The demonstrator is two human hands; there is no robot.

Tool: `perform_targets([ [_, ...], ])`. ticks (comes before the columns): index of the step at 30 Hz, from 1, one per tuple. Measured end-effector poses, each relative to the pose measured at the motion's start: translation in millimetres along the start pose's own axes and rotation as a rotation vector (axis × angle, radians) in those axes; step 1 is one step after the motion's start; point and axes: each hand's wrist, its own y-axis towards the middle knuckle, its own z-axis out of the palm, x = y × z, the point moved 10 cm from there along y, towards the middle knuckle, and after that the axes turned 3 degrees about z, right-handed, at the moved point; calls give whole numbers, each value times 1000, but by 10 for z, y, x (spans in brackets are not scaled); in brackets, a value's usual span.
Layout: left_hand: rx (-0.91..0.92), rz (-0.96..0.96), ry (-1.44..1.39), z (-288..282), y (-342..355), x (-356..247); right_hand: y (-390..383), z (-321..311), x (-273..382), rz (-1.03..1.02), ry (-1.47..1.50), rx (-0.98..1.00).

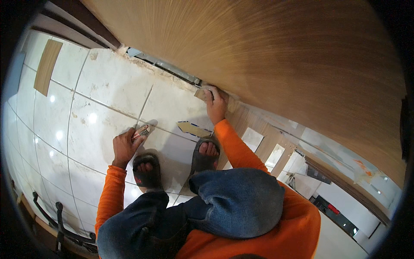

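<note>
My left hand [125, 146] is closed on a small patterned object [142, 131], held low over the white floor tiles beside my left sandal. My right hand [214, 103] reaches to the bottom edge of a large brown wood-grain panel [280, 56], its fingers closed on a small wood piece [199, 93] beside a metal strip [168, 69]. A tan, arrow-shaped piece with dark markings along its edge [190, 129] lies on the tiles between my hands, just in front of my right sandal [202, 162].
A narrow wood plank [47, 66] lies on the tiles [103, 77] at upper left. A black tubular metal object [60, 218] stands at lower left. Wood-look strips [276, 162] run along the right, with a red-and-black tool [333, 209] farther down. Dark trim [99, 22] borders the upper left.
</note>
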Motion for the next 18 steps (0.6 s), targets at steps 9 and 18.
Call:
perform_targets([
  [9, 25, 9, 2, 23, 36, -10, 79, 1, 393, -193, -131, 10],
  [18, 8, 26, -34, -17, 19, -18, 259, 227, 738, -243, -413, 147],
])
